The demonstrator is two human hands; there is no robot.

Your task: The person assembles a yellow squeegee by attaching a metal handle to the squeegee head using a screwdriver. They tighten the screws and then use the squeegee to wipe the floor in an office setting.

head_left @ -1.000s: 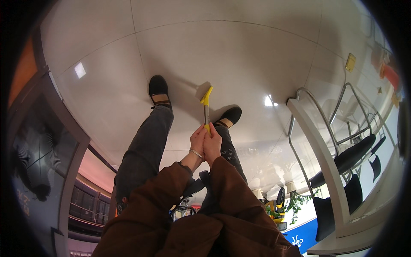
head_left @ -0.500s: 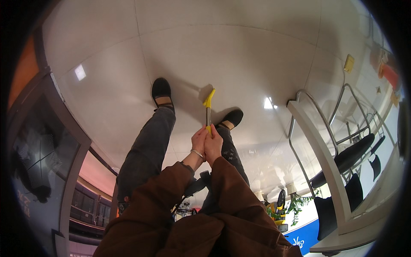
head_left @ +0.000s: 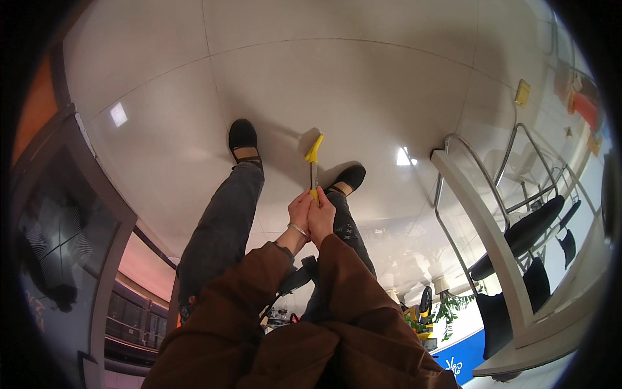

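Where two shoes [head_left: 243, 135] [head_left: 352, 175] stand, two hands [head_left: 300, 212] [head_left: 322, 217] clasp one tool [head_left: 313, 171].

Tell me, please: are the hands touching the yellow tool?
Touching. The head view shows the left hand and right hand closed around the near end of the yellow tool.

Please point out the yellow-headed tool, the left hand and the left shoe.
Yellow-headed tool [head_left: 313, 174]: head view, on its grey shaft.
Left hand [head_left: 299, 212]: head view, on its back.
Left shoe [head_left: 243, 135]: head view, on its black toe part.
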